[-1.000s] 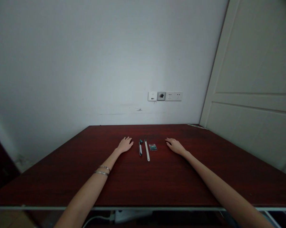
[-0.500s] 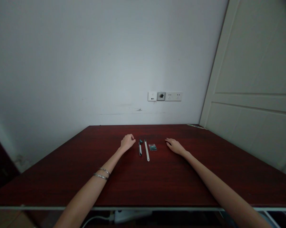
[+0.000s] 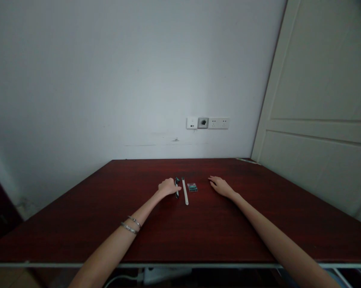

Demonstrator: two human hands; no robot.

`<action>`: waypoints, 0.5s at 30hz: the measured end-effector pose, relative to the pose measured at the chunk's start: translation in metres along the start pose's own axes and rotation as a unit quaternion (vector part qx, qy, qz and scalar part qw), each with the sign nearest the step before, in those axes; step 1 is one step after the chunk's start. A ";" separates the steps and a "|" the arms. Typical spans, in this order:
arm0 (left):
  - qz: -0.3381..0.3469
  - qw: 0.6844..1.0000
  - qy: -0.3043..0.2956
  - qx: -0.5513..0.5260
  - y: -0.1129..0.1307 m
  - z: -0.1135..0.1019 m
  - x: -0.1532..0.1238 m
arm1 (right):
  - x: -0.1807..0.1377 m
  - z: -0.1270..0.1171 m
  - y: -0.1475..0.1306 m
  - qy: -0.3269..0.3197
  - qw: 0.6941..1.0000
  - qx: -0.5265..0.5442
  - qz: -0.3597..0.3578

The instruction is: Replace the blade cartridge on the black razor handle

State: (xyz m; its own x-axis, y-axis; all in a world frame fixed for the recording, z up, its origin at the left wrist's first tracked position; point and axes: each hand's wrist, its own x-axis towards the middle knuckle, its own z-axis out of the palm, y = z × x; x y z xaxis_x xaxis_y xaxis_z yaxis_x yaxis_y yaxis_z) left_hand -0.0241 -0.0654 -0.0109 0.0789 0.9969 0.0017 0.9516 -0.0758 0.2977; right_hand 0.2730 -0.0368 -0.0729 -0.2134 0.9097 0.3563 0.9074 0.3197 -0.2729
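Near the middle of the reddish-brown table (image 3: 198,232), the left hand (image 3: 170,187) is resting at a small razor-like tool (image 3: 177,195), its thumb lying across the light handle. The fingers are curling down behind the palm and hiding from view, so whether they are closing tightly on the handle I cannot tell. The tool's dark head is showing beyond the thumb, pointing toward the wall (image 3: 138,80), and its lower end is showing on the near side. Just right of it, a slim white stick (image 3: 185,193) with a dark far tip is lying at a slight slant, apart from the thumb. Beside the stick, a small clear case (image 3: 192,187) with teal contents is lying flat. Farther right, the right hand (image 3: 221,186) is resting palm down and empty, its fingers stretching out loosely toward the case without touching it. Two silvery bracelets (image 3: 129,228) are circling the left forearm, and white sockets (image 3: 218,123) are sitting on the wall beyond.
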 end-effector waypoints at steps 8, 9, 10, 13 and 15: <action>0.008 1.000 0.000 0.018 0.001 0.003 -0.002 | -0.001 -0.003 -0.003 -0.012 1.000 -0.015 -0.009; 0.007 1.000 -0.001 0.017 0.001 0.003 -0.002 | 0.000 -0.004 -0.002 -0.014 1.000 -0.014 -0.011; 0.006 1.000 0.000 0.016 0.002 0.003 -0.002 | 0.000 -0.004 -0.001 -0.018 1.000 -0.012 -0.014; 0.001 1.000 0.009 0.008 0.003 0.003 -0.003 | 0.001 -0.006 0.001 -0.019 1.000 -0.005 -0.020; 0.001 1.000 0.018 -0.004 0.004 0.001 -0.003 | 0.002 -0.012 -0.002 0.005 0.999 -0.004 -0.034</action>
State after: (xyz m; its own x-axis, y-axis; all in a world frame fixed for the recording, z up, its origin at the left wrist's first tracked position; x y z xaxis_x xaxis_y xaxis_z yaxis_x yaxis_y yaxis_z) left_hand -0.0197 -0.0690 -0.0108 0.0698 0.9969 0.0365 0.9492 -0.0776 0.3050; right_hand 0.2752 -0.0390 -0.0610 -0.2713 0.8827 0.3837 0.8937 0.3790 -0.2400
